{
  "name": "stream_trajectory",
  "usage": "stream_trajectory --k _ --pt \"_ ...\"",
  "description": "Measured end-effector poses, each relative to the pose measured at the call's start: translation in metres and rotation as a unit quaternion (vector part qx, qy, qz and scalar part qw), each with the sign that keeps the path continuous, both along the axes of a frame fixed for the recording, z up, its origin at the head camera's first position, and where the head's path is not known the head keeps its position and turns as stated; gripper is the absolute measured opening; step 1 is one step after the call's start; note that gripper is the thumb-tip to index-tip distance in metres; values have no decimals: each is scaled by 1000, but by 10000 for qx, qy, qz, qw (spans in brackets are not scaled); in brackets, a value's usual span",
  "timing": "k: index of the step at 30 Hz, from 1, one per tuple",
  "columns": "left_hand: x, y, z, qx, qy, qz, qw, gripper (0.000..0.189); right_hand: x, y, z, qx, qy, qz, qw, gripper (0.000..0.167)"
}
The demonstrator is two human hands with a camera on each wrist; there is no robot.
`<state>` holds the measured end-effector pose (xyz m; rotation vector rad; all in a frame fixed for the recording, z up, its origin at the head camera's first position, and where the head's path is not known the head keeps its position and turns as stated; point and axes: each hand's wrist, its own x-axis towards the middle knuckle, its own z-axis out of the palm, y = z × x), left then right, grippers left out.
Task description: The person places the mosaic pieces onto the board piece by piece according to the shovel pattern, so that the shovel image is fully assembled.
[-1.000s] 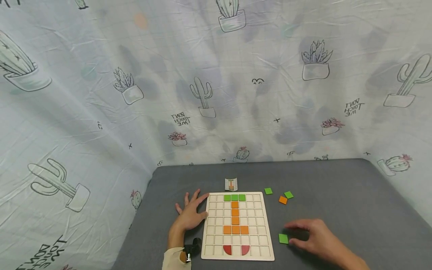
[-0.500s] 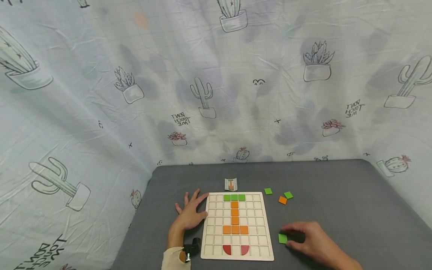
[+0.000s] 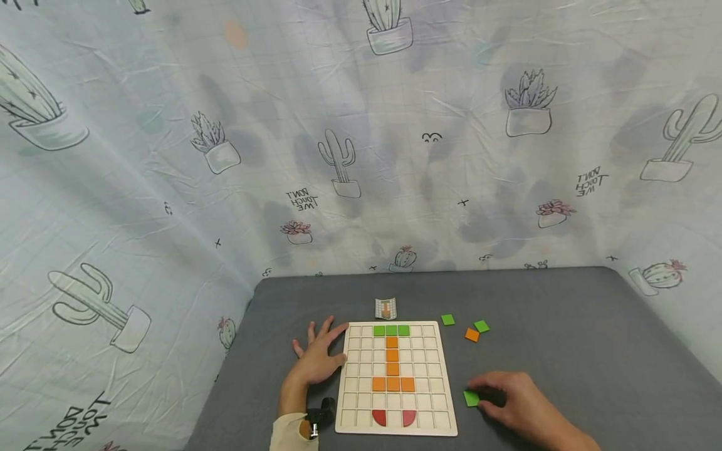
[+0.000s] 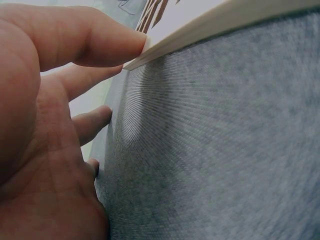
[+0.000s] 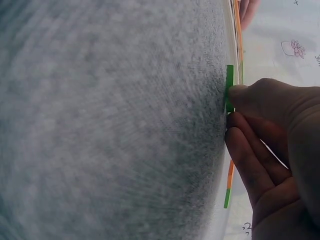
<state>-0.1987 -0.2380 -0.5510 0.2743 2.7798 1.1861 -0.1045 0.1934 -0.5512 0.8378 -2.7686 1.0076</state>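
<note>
My left hand [image 3: 319,362], its fingers spread, lies at the left side of a pale wooden grid board [image 3: 361,401]. Its thumb and index fingertip touch the board's edge [image 4: 175,37], as the left wrist view shows. On the board sit green tiles [image 3: 392,330] in a row, orange tiles [image 3: 392,355] below, and two red quarter-round pieces [image 3: 380,418] near the front. To the right of the board, my right hand [image 3: 516,398] pinches a loose green square tile [image 3: 470,399] at its right side. In the right wrist view the thumb lies on that tile [image 5: 230,87].
A small printed card [image 3: 386,308] lies behind the board. Farther right are a loose green tile [image 3: 448,319], another green tile [image 3: 481,326] and an orange tile [image 3: 472,335] on the grey table [image 3: 575,326]. A cactus-print curtain [image 3: 395,156] surrounds the table.
My right hand has moved slightly left, its thumb and index finger closing in on the green tile, which has turned a little. The left hand and board stay as they were.
</note>
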Motion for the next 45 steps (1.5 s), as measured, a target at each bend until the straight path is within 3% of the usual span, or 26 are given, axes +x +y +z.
stream_trajectory --k 7,20,31,38,45 --pt "3 -1 -1 93 -18 -67 9999 71 1 -1 0 39 -59 95 9999 33" --pt "5 -1 -1 135 -65 -20 9999 72 1 -1 -2 -174 405 317 9985 31" --pt "5 -3 -2 224 36 -21 9997 70 3 -4 16 -327 461 238 9981 34" --pt "3 -5 -9 475 363 -143 9981 70 2 -6 29 -480 849 128 9952 38" --pt "2 -2 1 192 41 -47 9998 70 0 -11 40 -417 1164 -156 9922 40"
